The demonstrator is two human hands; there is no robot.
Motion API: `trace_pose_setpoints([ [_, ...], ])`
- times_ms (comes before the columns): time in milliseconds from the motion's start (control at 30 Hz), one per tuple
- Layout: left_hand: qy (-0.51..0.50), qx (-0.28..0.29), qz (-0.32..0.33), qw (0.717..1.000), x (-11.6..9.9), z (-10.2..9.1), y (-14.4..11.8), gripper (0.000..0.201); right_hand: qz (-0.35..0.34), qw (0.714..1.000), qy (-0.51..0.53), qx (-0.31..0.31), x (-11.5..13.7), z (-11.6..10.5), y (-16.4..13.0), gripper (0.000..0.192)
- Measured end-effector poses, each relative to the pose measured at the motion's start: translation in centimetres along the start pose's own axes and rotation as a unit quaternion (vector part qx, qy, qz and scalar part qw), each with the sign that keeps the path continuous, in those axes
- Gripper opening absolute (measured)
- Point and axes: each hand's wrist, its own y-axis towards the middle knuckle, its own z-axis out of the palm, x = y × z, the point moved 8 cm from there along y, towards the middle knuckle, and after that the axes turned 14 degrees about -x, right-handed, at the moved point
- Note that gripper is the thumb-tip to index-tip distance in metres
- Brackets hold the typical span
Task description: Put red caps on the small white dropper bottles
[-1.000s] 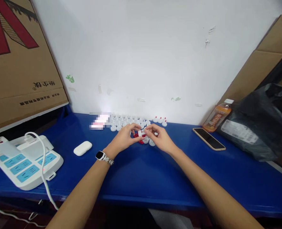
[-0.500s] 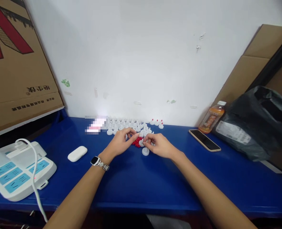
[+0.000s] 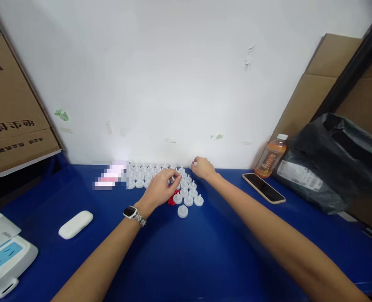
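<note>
A deep blue plastic tabletop (image 3: pixel 205 256) fills the foreground, with two bare forearms reaching away over it. The left hand (image 3: pixel 159 189), a silver wristwatch (image 3: pixel 132 213) on its wrist, hovers curled over a small heap of red plastic tips (image 3: pixel 172 199), its fingertips pinched together; whether they grip anything cannot be told. Just beside it lie small round white plastic caps (image 3: pixel 186 197), loosely clustered, more of them stretching back to the white wall (image 3: pixel 173 75). Farther off, the right hand (image 3: pixel 202 167) pinches one white cap with a red tip (image 3: pixel 194 163) by the wall. These pieces look light, rigid and smooth, likely to skid; best pinched at the rim between thumb and forefinger.
</note>
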Motion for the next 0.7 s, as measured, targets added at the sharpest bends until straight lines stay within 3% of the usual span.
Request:
trace_pose_setpoints([
  [233, -0.032, 0.014, -0.005, 0.999, 0.9, -1.0, -1.3, 0.024, 0.024, 0.999, -0.026, -0.002, 0.8, 1.9, 1.5, 0.030],
  [467, -0.036, 0.008, -0.007, 0.999, 0.6, -1.2, -1.6, 0.023, 0.040, 0.999, -0.020, -0.011, 0.9, 2.2, 1.8, 0.027],
  [600, -0.046, -0.006, -0.024, 0.999, 0.9, -1.9, -1.8, 0.026, 0.040, 0.998, 0.038, -0.044, 1.2, 0.2, 0.5, 0.021],
  [700, -0.050, -0.026, -0.023, 0.998, 0.6, -2.4, -1.8, 0.023, 0.027, 0.972, 0.224, -0.072, 1.9, -2.5, -2.3, 0.015],
])
